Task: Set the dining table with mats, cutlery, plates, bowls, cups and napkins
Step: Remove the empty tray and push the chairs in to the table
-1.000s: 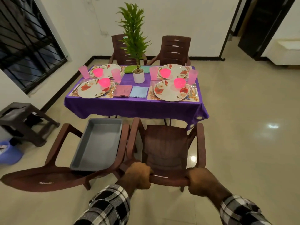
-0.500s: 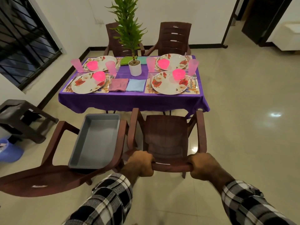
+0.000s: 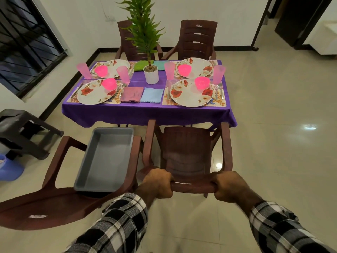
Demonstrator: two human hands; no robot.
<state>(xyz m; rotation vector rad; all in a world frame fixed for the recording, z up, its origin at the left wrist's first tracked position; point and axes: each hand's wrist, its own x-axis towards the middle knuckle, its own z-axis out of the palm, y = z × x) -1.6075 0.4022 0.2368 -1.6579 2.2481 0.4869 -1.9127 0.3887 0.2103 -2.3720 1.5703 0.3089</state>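
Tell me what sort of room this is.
Most likely a home dining room: a table under a purple tablecloth laid with four floral plates, brown plastic armchairs round it, and a tiled floor beside a barred window.

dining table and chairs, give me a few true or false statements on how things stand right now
1. Both hands grip the top of the brown chair's backrest: left hand, right hand. True.
2. The grey tray holds plates. False: it is empty and rests on the other near chair.
3. Each of the four floral plates carries a pink bowl. True.
4. The potted plant stands on the floor. False: it stands on the purple tablecloth.
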